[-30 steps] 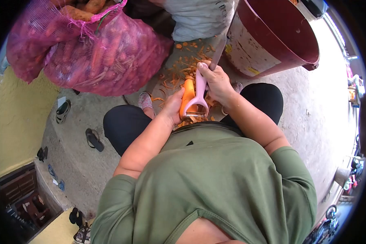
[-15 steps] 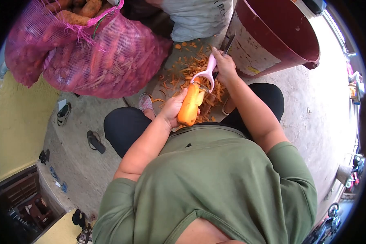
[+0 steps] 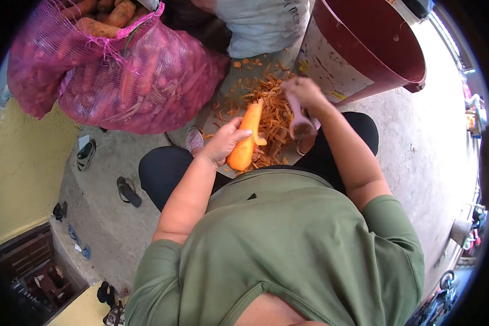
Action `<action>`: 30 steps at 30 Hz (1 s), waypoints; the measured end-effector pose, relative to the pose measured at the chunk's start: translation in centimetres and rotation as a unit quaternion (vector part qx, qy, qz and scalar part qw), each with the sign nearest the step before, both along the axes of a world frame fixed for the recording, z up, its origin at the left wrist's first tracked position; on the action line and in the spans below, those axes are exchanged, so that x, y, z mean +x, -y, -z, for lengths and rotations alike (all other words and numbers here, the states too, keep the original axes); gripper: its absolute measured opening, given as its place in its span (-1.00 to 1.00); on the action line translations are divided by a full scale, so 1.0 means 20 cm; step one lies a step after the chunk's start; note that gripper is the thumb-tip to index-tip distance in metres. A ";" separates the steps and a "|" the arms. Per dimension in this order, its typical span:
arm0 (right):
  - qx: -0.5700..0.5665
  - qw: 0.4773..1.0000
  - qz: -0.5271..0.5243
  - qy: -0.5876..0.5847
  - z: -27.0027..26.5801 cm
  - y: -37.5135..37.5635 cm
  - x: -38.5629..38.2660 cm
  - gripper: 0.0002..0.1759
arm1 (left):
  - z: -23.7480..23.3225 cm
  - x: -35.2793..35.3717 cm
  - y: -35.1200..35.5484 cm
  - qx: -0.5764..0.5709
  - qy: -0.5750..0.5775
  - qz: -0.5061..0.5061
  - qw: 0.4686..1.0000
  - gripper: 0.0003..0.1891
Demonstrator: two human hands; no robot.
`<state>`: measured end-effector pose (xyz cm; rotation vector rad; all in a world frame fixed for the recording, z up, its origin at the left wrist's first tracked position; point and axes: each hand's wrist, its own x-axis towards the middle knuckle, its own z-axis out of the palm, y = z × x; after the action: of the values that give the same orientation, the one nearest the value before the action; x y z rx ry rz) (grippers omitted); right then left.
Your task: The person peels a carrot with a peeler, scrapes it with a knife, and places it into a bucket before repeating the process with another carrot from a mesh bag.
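Observation:
My left hand (image 3: 221,145) is closed around a bright orange peeled carrot (image 3: 251,127), thumb on top, the narrower end tilted up and away from me. A strip of peel hangs from the carrot's right side. To the right, my right hand (image 3: 308,95) grips a pink peeler (image 3: 297,115) by its handle, the head pointing down towards me and apart from the carrot. Hand and peeler are smeared by motion. Beneath both hands lies a heap of orange peelings (image 3: 277,92) on the concrete floor.
A pink mesh sack (image 3: 141,81) full of carrots stands at the upper left, with a white sack (image 3: 266,27) beside it. The large dark red bucket (image 3: 342,60) is close to my right hand. Loose sandals (image 3: 128,191) lie on the floor at left.
My right hand has swung the peeler off the carrot to the right and turned its head downwards. My left hand and the carrot have shifted slightly left. The knife blade near my right hand no longer shows.

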<state>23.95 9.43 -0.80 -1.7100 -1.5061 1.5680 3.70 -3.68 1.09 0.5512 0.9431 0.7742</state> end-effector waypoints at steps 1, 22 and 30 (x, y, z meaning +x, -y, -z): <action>0.034 0.984 -0.147 0.098 -0.10 0.07 -0.04 -0.61 | 0.02 -0.01 -0.01 0.034 -0.084 0.001 0.996 -0.63; 0.034 0.914 -0.374 0.157 -0.04 0.26 -0.14 -0.54 | 0.16 -0.02 -0.06 0.204 -0.606 0.069 0.766 -0.53; 0.108 0.894 -0.404 0.163 0.11 0.26 -0.19 -0.59 | 0.16 0.02 -0.05 0.197 -0.629 0.117 0.743 -0.60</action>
<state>20.24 4.21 -3.06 -1.3135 -2.6960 1.3789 4.05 -2.69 -2.16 1.6497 1.9053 0.2667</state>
